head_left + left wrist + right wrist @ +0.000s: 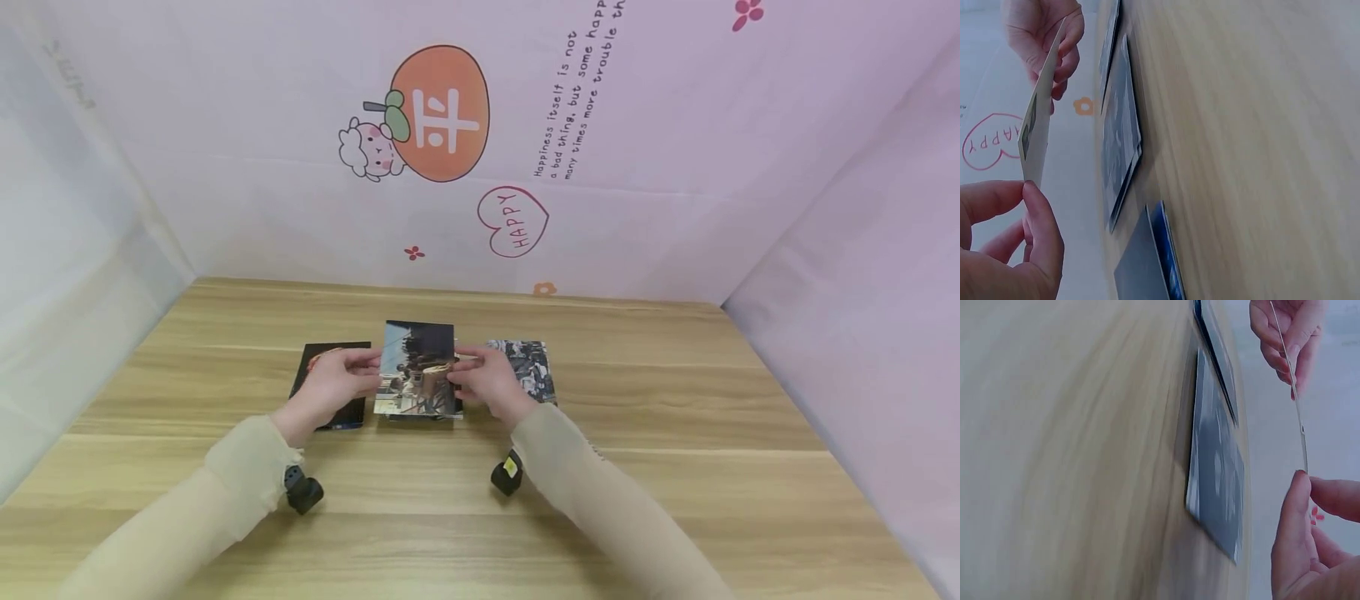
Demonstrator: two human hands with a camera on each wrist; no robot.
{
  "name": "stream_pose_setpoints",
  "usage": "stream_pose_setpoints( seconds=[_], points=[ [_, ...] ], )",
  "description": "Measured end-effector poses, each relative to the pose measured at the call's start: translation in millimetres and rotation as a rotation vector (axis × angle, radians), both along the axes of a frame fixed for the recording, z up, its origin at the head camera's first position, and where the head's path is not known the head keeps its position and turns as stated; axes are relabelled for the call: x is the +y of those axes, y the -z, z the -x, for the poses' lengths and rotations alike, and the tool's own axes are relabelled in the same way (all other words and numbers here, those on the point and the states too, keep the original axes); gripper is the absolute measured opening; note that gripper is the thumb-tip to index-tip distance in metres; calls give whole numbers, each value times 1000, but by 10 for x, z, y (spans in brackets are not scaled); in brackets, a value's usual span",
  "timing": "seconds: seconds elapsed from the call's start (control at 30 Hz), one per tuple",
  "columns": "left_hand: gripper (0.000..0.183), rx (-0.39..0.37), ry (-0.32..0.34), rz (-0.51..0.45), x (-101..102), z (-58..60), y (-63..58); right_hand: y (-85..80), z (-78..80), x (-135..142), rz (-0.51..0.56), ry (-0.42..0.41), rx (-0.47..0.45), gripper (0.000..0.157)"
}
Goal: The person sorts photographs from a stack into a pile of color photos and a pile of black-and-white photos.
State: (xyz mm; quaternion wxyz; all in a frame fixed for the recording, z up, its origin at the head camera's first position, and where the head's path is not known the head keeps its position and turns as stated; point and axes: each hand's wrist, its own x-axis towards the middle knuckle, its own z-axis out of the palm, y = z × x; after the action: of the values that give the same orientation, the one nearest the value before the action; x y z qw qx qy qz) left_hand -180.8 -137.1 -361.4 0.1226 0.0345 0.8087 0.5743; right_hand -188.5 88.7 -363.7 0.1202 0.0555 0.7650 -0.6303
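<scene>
Both hands hold one photo card (pixel 416 375) up over the middle of the table, its picture side facing the head camera. The left hand (pixel 333 385) pinches the card's left edge between thumb and fingers. At the opposite edge, the right hand (pixel 487 379) pinches it the same way. In both wrist views the card appears nearly edge-on and raised off the tabletop. Under it lies a middle stack of photo cards (pixel 1121 137), mostly hidden from the head camera. A dark photo card (pixel 348 412) lies partly behind the left hand, and a black-and-white photo card (pixel 531 367) beside the right hand.
The wooden table (pixel 420 525) meets a white printed cloth backdrop (pixel 637 167) at its far edge. Pale cloth walls (pixel 862 250) stand on both sides. Small black cameras (pixel 303 492) are strapped at both wrists.
</scene>
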Motion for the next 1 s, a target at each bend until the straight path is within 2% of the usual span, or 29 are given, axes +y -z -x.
stream_pose_setpoints(
  seconds=[0.17, 0.4, 0.57, 0.8, 1.0],
  points=[
    [51, -3, -12, 12, -197, -24, -14, 25, -10, -195, 52, -16, 16, 51],
    [53, 34, 0, 86, -447, -84, -12, 40, -38, -461, 66, -37, 33, 49],
    [55, 27, 9, 48, -627, -107, 13, 45, -18, -660, 58, -38, 32, 49],
    [54, 76, 9, 207, -856, -170, 66, 69, 17, -909, -10, -86, 44, 49],
    [54, 78, 11, 215, -957, -187, 91, 115, 67, -1059, -16, -99, 1, 50]
  ],
)
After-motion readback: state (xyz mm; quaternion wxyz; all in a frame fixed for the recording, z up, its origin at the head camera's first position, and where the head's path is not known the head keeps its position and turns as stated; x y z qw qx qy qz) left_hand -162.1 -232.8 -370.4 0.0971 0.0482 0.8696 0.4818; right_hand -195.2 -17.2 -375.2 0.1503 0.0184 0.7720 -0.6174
